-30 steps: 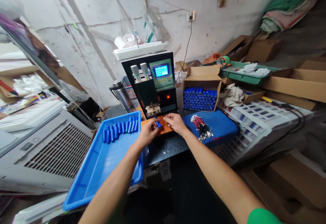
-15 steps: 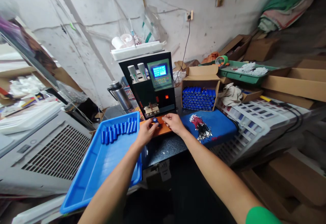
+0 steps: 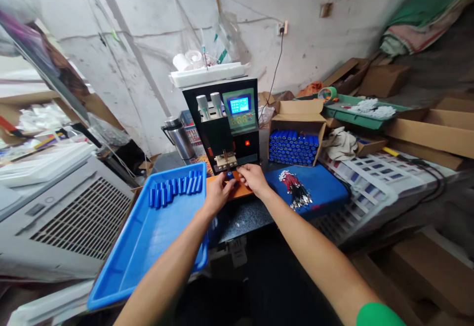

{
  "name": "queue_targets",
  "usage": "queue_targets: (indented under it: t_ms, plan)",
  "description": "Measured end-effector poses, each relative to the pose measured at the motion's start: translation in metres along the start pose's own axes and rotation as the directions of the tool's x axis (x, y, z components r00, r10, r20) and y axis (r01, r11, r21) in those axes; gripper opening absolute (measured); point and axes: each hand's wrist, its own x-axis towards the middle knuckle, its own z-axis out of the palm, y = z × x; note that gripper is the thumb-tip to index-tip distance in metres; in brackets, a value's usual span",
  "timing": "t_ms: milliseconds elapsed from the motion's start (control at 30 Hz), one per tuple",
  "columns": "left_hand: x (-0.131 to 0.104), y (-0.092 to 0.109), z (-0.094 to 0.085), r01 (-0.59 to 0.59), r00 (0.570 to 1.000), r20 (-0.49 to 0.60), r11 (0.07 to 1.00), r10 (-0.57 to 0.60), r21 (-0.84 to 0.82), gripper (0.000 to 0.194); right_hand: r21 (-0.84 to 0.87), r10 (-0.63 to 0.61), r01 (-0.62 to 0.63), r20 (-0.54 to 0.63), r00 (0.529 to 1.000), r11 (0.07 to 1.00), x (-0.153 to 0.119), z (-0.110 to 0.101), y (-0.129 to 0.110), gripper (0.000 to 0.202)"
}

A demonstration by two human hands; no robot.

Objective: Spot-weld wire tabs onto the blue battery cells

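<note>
My left hand is closed around a blue cylindrical battery cell, whose end shows between thumb and fingers. The cell is above the orange plate, in front of the spot welder and just below its electrode pins. To the right of the cell, my right hand is pinched close to the pins; whatever it holds is too small to make out. A bundle of red and black wire leads lies on a blue pad to my right.
On the left a blue tray carries several blue cells along its far side. A cardboard box stacked with cells stands right of the welder. Behind the tray is a steel flask. A white plastic crate sits farther right.
The whole view has shifted slightly, so the scene sits a little farther right. Both hands stay at the welder, with the left still on the cell and the right still pinched.
</note>
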Motion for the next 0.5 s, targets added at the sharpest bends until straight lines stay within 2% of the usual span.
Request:
queue_targets:
  t_ms: [200,500]
  plan:
    - [-0.002,0.0052,-0.0001,-0.004,0.999,-0.044,1.0,0.003,-0.018,0.02,0.03,-0.039,0.038,0.005,0.999,0.999,0.0004,0.0072,0.0002,0.03]
    - [-0.003,0.0043,0.0005,-0.032,0.999,-0.045,0.999,0.031,-0.039,0.018,-0.075,-0.094,0.096,0.027,0.995,0.993,0.0041,0.0103,0.0071,0.028]
